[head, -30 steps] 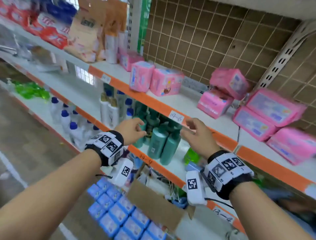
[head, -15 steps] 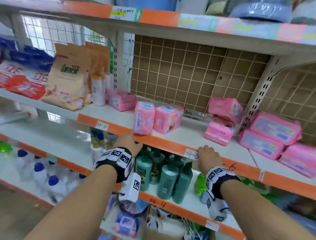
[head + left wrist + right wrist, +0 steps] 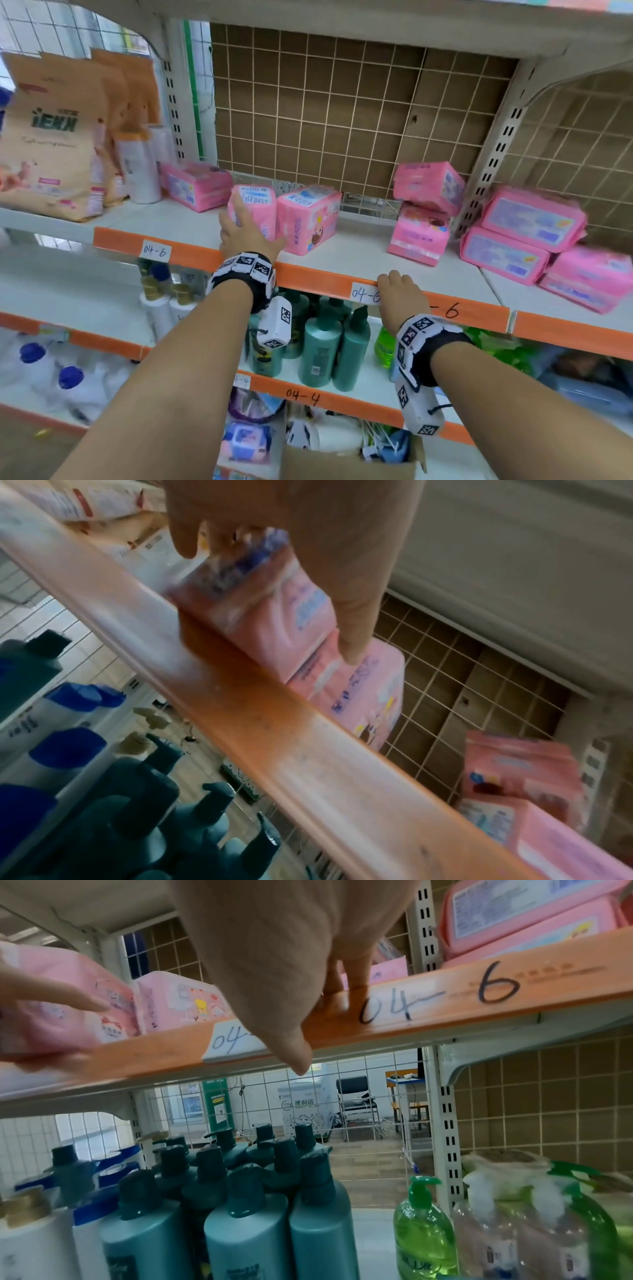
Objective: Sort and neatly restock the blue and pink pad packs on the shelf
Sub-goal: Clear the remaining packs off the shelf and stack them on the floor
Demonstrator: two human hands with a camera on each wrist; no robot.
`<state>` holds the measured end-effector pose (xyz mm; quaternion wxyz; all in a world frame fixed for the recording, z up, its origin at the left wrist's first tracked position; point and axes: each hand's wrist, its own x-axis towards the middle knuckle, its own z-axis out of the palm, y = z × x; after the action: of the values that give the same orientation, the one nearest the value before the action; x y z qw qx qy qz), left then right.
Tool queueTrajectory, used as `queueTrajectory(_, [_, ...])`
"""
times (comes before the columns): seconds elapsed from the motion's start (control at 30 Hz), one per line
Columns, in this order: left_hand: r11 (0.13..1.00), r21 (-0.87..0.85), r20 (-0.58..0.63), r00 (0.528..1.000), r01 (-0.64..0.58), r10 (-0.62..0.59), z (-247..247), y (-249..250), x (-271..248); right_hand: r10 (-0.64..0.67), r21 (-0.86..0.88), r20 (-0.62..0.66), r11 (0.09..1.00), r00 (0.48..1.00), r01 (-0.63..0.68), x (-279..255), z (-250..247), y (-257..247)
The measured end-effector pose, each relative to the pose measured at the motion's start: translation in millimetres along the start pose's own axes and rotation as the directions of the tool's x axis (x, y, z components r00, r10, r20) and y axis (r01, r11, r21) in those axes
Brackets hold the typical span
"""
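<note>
Shelf (image 3: pixel 342 253): upright pink pack (image 3: pixel 255 212) within left hand (image 3: pixel 246 236).

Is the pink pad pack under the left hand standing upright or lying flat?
Upright: the pink pad pack stands on its narrow end, barcode face up, left hand gripping it.

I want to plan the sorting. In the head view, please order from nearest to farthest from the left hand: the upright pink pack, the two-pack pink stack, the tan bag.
1. upright pink pack, under the left hand.
2. two-pack pink stack, to the right.
3. tan bag, far left.
</note>
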<state>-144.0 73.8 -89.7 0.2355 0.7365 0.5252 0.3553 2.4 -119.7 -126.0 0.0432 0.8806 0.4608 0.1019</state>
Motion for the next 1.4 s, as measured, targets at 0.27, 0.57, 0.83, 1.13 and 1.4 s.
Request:
queueTrajectory(0.27, [0.777, -0.625, -0.241, 0.965, -0.076, -0.099, -14.0, -24.8, -10.9, -0.016, 0.052, -0.027, 0.998, 1.000, 0.018, -2.1, 5.8, 7.1])
queueTrajectory(0.57, [0.424, -0.904, -0.038, 0.997, -0.062, 0.064, -37.4, -8.9, -80.5, -0.124, 0.982, -0.047, 0.178, 0.991, 0.069, 2.9, -76.6, -40.9])
queueTrajectory(0.83, [0.458, -0.831, 0.452, 0.863, 0.316, 0.224, -38.2, 1.9, -94.9, 0.017, 0.892, 0.152, -0.433, 0.988, -0.130, -0.2, -76.9, -31.8])
queueTrajectory(1.13, [0.873, -0.312, 0.468, 0.739, -0.374, 0.485, -10.5, 52.5, -126.4, 0.521, 0.963, -0.018, 0.237, 0.853, -0.125, -7.0, -89.2, -16.8])
queueTrajectory(1.4, [0.792, -0.528, 0.453, 0.686, -0.308, 0.569, 1.1, 59.1, -99.0, 0.222, 0.997, 0.073, -0.036, 0.972, -0.067, -30.1, -80.3, 8.2])
